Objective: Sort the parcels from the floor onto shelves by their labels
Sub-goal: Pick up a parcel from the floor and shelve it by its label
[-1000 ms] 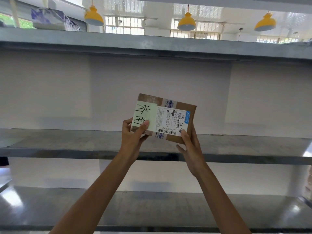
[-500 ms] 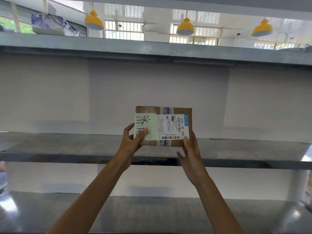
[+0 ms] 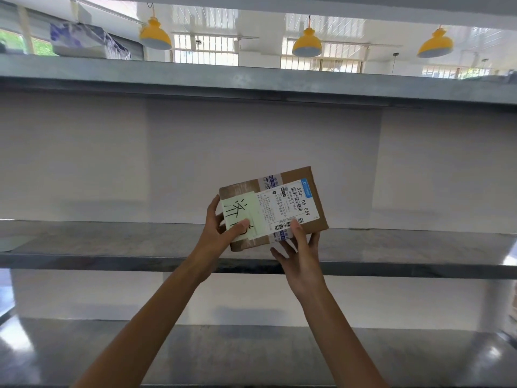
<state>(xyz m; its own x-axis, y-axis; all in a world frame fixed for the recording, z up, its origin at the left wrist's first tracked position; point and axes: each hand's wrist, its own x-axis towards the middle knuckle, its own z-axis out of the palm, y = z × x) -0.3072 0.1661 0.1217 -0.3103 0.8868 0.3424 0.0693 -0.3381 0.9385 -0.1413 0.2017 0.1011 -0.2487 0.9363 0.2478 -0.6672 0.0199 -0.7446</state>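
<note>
Lower shelf (image 3: 251, 354), grey metal, nearest, shiny glare at both ends. Two bare forearms reach up and forward over it. Left hand (image 3: 218, 233) grips the parcel (image 3: 272, 210) at its left end: thumb pressed flat on the front, fingers curled round the left edge and behind it. Right hand (image 3: 300, 253) pinches the bottom edge right of centre: thumb on the front, fingers spread behind and below. Parcel is a flat brown cardboard box, taped, face toward the camera, tilted with its right side higher. It is held in front of the middle shelf (image 3: 112, 242), its lower edge over the shelf surface; cannot tell if it touches. Pale green note (image 3: 242, 211) with black handwriting on its left half, partly under the left thumb. White shipping label (image 3: 291, 205) with barcodes just beside it. Plain white back panel (image 3: 251, 149) behind. Upper shelf (image 3: 251, 79) above, blue-and-white bag (image 3: 84, 43) on its left end. Farther off, three yellow hanging lamps (image 3: 155, 36) and barred windows (image 3: 204, 51).
</note>
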